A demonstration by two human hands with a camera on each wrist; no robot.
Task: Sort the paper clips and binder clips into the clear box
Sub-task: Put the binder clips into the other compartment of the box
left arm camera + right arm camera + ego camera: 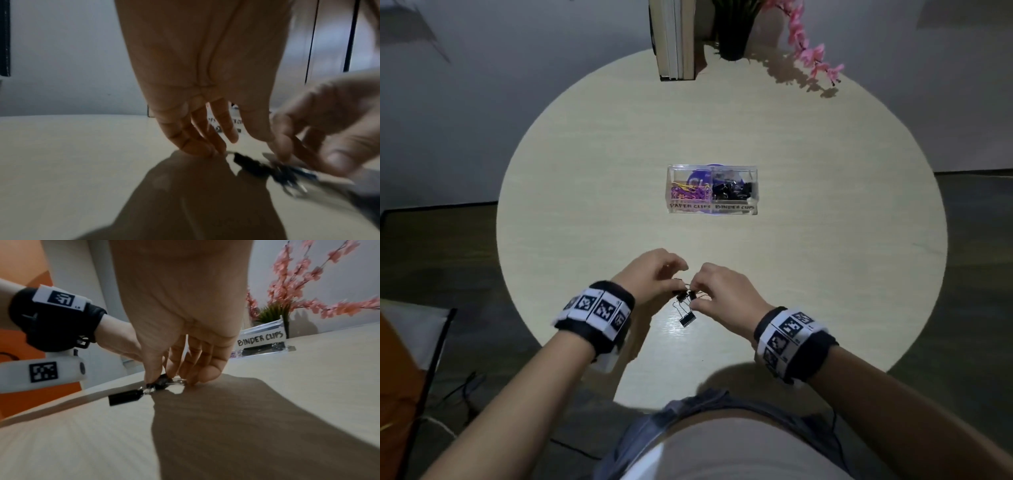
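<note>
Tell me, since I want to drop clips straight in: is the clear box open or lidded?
Cannot tell. The clear box shows paper clips and binder clips through its walls, but no view shows plainly whether a clear lid covers it.

Setting: my home room or small office corner | round pale wood-grain table (592,192) in front of me | books (676,37) standing upright at its far edge | potted green plant (734,31) beside them | pink artificial blossom branch (808,51) | plain white wall (482,85) | dark floor (979,274)
</note>
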